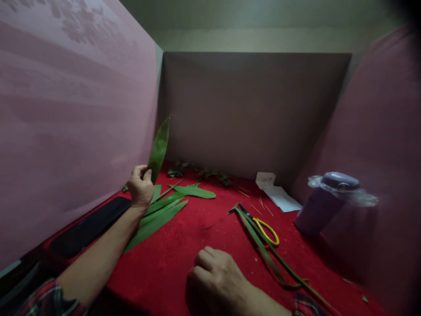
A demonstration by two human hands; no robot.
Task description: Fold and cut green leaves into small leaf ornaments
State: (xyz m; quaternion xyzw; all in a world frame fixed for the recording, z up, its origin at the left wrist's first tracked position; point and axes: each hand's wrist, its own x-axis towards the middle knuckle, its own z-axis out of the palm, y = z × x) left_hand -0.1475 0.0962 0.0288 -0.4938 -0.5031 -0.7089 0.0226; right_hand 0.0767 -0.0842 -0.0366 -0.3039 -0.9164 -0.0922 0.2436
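My left hand (pixel 141 188) pinches a broad green leaf (pixel 159 147) near its base and holds it upright, tip up, in front of the left panel. Below that hand several long green leaves (pixel 164 215) lie overlapping on the red cloth. Near the front edge my right hand (pixel 215 272) rests on the cloth with its fingers curled into a loose fist. Nothing sticks out of it, and its palm side is hidden. To its right lie long green leaf strips (pixel 263 248) beside scissors (pixel 268 231) with yellow handles.
The red cloth (pixel 184 263) covers the table. A long black object (pixel 88 226) lies at left. Small leafy sprigs (pixel 208 173) lie along the back panel. Thin sticks (pixel 255 209), white papers (pixel 281 198) and a purple container (pixel 320 208) with clear plastic stand at right.
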